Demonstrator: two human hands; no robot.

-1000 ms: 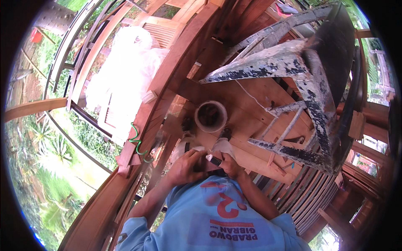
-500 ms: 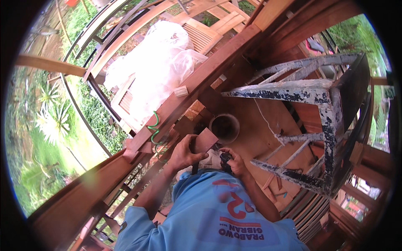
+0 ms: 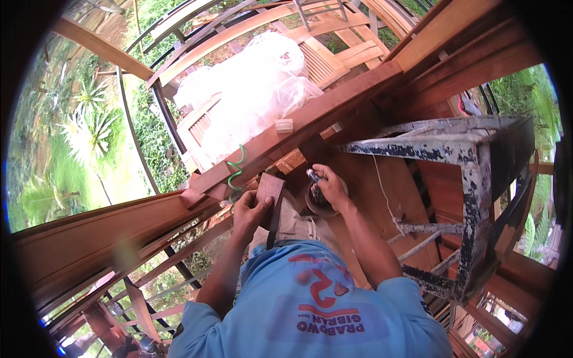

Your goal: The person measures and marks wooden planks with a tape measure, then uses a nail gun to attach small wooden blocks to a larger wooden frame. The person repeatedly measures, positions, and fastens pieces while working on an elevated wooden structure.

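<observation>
Right in front of the person's waist, the left hand (image 3: 246, 215) holds a flat reddish wooden block (image 3: 270, 187) at its lower left side. The thumb lies across the near face and the other fingers curl around the edge, mostly hidden, so the hand is closed on the wood. The block stands at a slight tilt with its broad face turned up to view. A narrow dark strip (image 3: 275, 222) runs down from its right side; whether it belongs to the block cannot be told.

Beside it, apart from the block, the right hand (image 3: 332, 187) is folded around a small dark tool (image 3: 313, 176) with a pale tip. The fingers are bent close about it, and much of the tool is hidden. This hand is above a round bucket (image 3: 323, 211), covering part of its opening; what the bucket holds is hard to make out.

Beyond the hands, a long reddish beam (image 3: 352, 95) runs slantwise, with a small pale offcut (image 3: 284, 126) on it and a green coiled cord (image 3: 237, 170) hanging over it nearer the left hand. Past the beam, crumpled white plastic sheeting (image 3: 250, 89) lies by a slatted wooden panel (image 3: 321, 64). Well to the right of the hands stands a metal frame (image 3: 471, 206) with peeling black and white paint, and a thin pale string (image 3: 383, 188) hangs near it.
</observation>
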